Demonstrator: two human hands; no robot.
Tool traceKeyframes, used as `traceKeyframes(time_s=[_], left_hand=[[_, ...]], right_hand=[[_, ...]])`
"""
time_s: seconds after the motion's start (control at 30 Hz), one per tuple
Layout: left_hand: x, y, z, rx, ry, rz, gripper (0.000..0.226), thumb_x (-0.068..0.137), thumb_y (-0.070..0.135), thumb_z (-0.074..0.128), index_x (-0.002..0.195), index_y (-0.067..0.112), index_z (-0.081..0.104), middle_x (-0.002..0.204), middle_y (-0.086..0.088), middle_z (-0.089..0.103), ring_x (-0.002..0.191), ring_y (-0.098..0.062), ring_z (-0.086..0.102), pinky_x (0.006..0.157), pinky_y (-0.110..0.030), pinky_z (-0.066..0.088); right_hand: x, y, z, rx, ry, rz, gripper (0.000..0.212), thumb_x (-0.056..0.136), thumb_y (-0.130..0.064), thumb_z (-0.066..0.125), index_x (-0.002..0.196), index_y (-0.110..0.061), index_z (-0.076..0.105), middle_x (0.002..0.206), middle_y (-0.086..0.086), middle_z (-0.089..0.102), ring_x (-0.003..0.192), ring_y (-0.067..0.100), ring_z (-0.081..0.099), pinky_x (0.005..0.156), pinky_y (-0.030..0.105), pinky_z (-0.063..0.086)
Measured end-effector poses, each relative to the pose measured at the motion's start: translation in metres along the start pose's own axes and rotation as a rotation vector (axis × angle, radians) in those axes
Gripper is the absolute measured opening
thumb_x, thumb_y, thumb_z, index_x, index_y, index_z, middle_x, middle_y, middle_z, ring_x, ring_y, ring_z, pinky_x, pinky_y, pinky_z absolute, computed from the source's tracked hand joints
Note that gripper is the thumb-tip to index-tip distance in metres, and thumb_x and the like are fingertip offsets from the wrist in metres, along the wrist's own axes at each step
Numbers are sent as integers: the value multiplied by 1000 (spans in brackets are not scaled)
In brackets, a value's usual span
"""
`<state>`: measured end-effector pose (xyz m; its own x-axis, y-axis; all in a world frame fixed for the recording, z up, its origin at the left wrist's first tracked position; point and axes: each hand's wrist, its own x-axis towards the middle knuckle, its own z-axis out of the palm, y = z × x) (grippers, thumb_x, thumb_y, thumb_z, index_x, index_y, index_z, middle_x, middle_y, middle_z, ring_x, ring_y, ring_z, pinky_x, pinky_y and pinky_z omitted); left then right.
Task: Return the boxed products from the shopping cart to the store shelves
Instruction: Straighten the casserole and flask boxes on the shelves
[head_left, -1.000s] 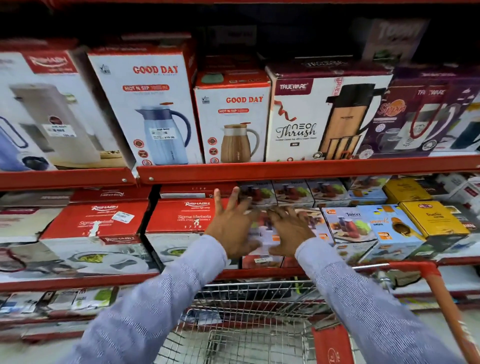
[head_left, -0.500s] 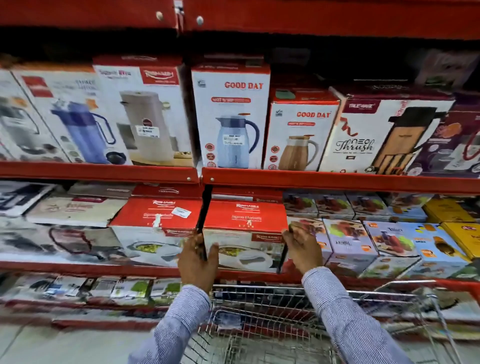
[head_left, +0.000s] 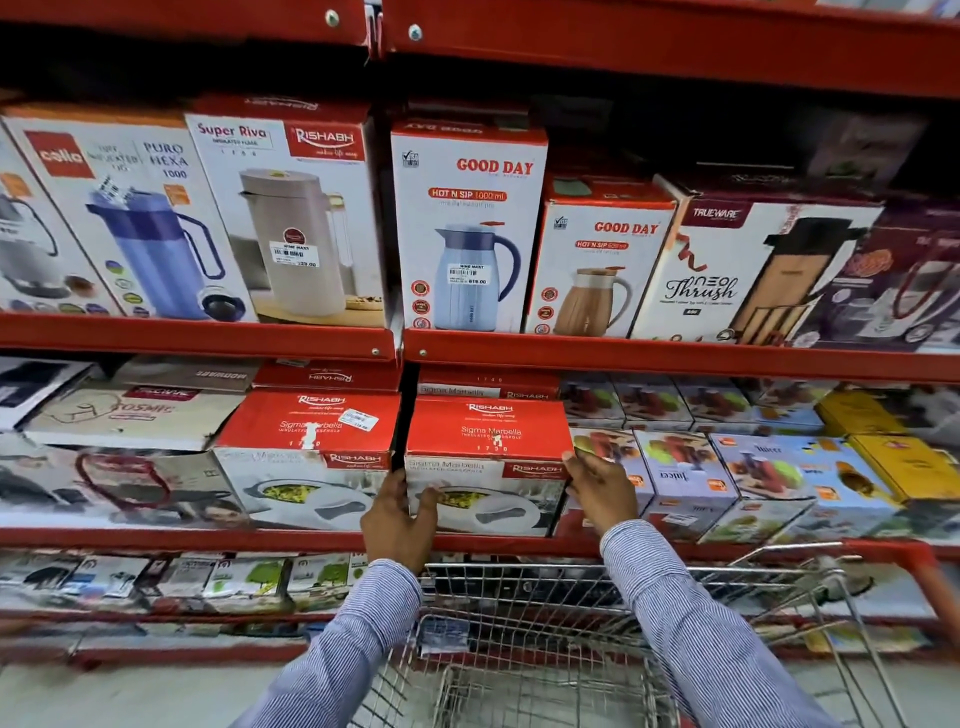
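Observation:
A red and white Rishabh Sigma Marbella casserole box sits on the middle shelf, right of the upright post. My left hand grips its lower left front corner, thumb on the face. My right hand holds its right side, fingers at the top right edge. A twin casserole box stands just left of the post. The wire shopping cart is below my arms; its basket looks nearly bare, with a small dark item near the front.
Juicer boxes crowd the shelf right of the held box, yellow boxes further right. Flask and jug boxes fill the shelf above. Small packs line the lower shelf. The cart's red handle rises at right.
My hands left the juicer boxes and moved left onto the right-hand casserole box, gripping both sides. The view shifted left and slightly upward.

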<state>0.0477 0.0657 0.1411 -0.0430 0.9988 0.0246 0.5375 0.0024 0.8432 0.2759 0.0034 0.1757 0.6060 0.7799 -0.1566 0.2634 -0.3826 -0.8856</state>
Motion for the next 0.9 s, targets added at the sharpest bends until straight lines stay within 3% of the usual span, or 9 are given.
traceKeyframes(time_s=[0.13,0.23,0.4,0.47,0.57,0.67,0.7,0.77,0.9], left_hand=[[-2,-2,-2,16,-9,1,49,89,36,60,129,7,56,107,-13,74,94,-29,71,80,-26,43],[-4,0,-4,19,-13,8,52,89,39,59,130,6,55,107,-13,75,97,-30,70,84,-32,50],[-5,6,-9,-1,-53,-18,55,86,40,63,128,6,57,108,-12,75,94,-28,71,86,-37,55],[-7,13,-15,-8,-42,-18,52,84,40,65,124,6,62,102,-10,76,91,-26,71,85,-34,54],[-10,33,-33,-139,66,-54,31,85,28,68,108,7,72,87,-5,76,74,-13,69,83,-29,54],[-2,64,-53,-256,163,16,14,85,18,69,94,9,76,72,2,69,66,6,58,64,-9,45],[6,75,-58,-285,179,58,13,84,17,69,93,9,76,73,2,69,67,5,59,62,-6,44],[25,99,-66,-352,202,150,14,84,17,70,94,10,75,79,0,72,70,-6,65,69,-14,53],[62,141,-73,-341,170,228,32,81,25,73,110,12,70,98,-2,75,85,-16,70,81,-24,54]], right_hand=[[-3,-1,-2,-22,-1,-27,46,88,-48,56,121,-19,66,105,0,75,84,16,72,85,46,58],[-5,-4,-1,-54,-15,-39,41,90,-46,53,118,-19,68,97,-1,74,85,18,72,85,46,58],[-9,-17,-2,-98,-58,10,37,95,-40,48,117,-17,67,114,5,72,101,25,67,97,40,50],[-12,-23,-3,-108,-78,31,36,96,-35,48,115,-11,65,117,8,69,103,27,64,94,34,47],[-15,-34,-1,-100,41,8,39,92,-33,55,123,-11,59,128,8,64,109,26,62,95,32,45],[-16,-66,2,78,202,-172,39,88,-22,60,126,-11,58,124,4,66,106,17,63,87,19,47],[-15,-81,4,130,194,-248,38,88,-19,61,125,-11,59,120,1,67,104,13,63,83,12,45],[-13,-113,10,167,132,-373,37,88,-19,61,124,-13,60,115,-4,67,103,8,62,78,5,43],[8,-154,24,145,83,-427,28,87,-21,61,114,-17,63,109,-1,68,100,13,64,76,12,46]])
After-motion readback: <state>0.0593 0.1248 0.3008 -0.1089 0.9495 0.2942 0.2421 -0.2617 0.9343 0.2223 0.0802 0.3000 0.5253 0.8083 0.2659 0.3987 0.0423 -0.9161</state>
